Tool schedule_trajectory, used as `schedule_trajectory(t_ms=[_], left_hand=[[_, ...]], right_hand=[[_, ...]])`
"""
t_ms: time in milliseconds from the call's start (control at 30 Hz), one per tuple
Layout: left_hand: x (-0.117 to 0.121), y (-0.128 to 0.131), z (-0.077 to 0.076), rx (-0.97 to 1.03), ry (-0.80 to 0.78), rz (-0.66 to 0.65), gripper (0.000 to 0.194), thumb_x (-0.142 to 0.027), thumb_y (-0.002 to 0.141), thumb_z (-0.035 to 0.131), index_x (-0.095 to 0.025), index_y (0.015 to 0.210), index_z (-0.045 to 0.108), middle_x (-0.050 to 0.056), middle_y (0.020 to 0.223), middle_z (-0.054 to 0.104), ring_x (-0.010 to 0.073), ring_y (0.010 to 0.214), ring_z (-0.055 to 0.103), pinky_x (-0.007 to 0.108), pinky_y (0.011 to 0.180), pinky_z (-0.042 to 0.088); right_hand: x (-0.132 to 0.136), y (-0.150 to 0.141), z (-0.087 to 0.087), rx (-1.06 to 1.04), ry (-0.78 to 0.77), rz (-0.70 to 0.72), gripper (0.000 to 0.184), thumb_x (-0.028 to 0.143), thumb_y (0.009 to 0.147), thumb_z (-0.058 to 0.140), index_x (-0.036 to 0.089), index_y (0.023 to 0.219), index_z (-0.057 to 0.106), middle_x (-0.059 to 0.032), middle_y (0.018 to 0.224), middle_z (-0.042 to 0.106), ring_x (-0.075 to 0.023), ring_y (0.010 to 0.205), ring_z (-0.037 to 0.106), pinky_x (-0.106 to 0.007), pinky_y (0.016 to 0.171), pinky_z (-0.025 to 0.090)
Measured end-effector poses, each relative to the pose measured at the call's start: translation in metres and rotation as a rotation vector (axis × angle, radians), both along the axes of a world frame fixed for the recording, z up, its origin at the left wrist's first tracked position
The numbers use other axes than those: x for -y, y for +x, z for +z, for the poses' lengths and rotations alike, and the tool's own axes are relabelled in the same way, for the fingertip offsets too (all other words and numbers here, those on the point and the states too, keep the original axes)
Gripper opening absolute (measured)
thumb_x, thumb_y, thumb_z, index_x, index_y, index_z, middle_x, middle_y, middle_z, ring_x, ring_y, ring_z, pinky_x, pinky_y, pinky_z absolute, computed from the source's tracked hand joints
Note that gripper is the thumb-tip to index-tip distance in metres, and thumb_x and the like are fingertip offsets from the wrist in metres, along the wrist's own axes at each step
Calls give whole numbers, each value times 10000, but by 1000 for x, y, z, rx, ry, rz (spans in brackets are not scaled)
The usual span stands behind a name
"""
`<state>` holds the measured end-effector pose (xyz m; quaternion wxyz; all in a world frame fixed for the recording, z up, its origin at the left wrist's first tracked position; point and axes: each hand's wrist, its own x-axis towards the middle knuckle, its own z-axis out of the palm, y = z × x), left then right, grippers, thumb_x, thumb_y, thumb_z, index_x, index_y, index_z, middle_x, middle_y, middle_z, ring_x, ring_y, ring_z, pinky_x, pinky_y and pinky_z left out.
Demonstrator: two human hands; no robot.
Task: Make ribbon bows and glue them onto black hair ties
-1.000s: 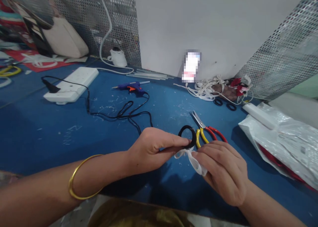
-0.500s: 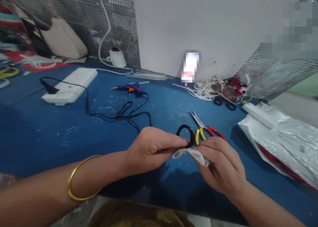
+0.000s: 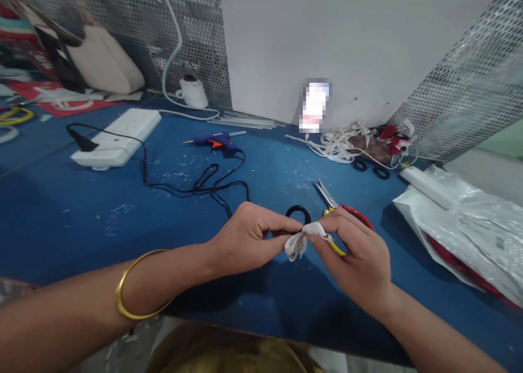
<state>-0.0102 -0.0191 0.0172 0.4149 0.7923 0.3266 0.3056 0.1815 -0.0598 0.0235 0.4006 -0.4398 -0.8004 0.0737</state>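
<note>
My left hand is closed in a pinch, thumb and forefinger on a black hair tie, whose loop stands up beyond the fingertips. A white ribbon bow hangs at the same fingertips, bunched against the tie. From the right, my right hand pinches another part of the ribbon between thumb and forefinger. Both hands meet just above the blue table. Scissors with red and yellow handles lie behind my right hand, their handles partly hidden by it. Where ribbon and tie join is mostly covered by fingers.
A blue glue gun with a black cord lies behind the left hand, near a white power strip. Two black rings lie by tangled white cords. A plastic bag is on the right; a phone leans at the back.
My right hand has moved slightly left and up, closer to the left fingertips. The ribbon's loop now hangs below the left fingertips, and the black loop has shifted a little left.
</note>
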Motion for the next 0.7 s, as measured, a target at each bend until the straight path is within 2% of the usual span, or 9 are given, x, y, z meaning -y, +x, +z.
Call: schedule_trajectory(t_ms=[100,167,233,300,433,700], left_hand=[[-2,2,2,27,-114,-4,261,-220,781,573,-191,967,754,13,732,725,124,562,581,199,499,402],[-4,2,2,69,-238,-12,290,-203,782,534,-177,974,749,12,702,709,119,565,563,202,519,410],[-5,1,3,108,-349,-9,294,-233,807,500,-161,938,753,14,647,679,121,573,556,211,551,426],[-6,2,3,105,-394,14,282,-305,815,532,-148,893,752,17,621,658,121,565,546,212,543,421],[-5,4,3,31,-383,70,261,-351,764,631,-122,830,738,35,647,664,124,575,554,208,528,414],[-6,3,0,-51,-147,128,219,-300,810,573,-155,822,738,-10,638,633,85,573,499,171,522,366]], right_hand=[[-4,2,-1,-24,-63,-11,77,144,832,582,194,774,580,7,681,565,-118,617,531,-248,579,422],[-7,2,-2,-67,-124,-38,83,162,832,582,196,756,587,11,668,567,-117,607,527,-246,573,415],[-8,2,-3,-135,-204,-60,75,188,829,590,196,755,592,10,673,581,-121,613,533,-249,582,420],[-9,0,-5,-199,-276,-61,62,211,818,609,192,761,591,8,683,591,-122,624,535,-250,594,426],[-9,-3,-11,-285,-383,-50,66,229,803,634,182,779,594,11,696,583,-114,638,522,-244,603,422],[-12,-3,-18,-587,-660,34,149,310,809,653,172,844,608,5,718,599,-109,635,527,-238,578,425]])
